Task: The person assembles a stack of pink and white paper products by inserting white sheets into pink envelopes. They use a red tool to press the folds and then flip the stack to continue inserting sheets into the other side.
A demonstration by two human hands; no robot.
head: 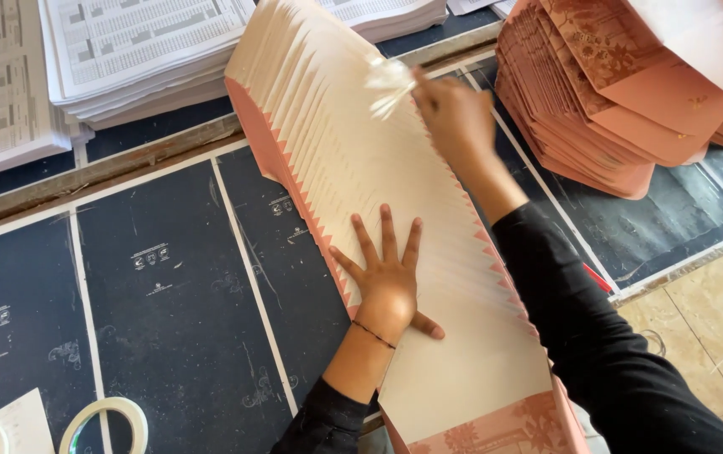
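Note:
A long fanned row of cream envelopes with salmon-pink edges (319, 126) lies across the dark table, each flap overlapping the one before. My left hand (388, 277) presses flat on the row near its lower end, fingers spread. My right hand (454, 113) is over the upper part of the row, closed on a small pale crumpled wad (388, 82), blurred, that touches the flaps. Both arms wear black sleeves.
A tall stack of salmon-pink envelopes with floral print (614, 92) stands at the upper right. Piles of printed sheets (138, 46) lie along the back. Two tape rolls (105, 424) sit at the lower left. The dark table surface (176, 319) has white lines; tiled floor shows at right.

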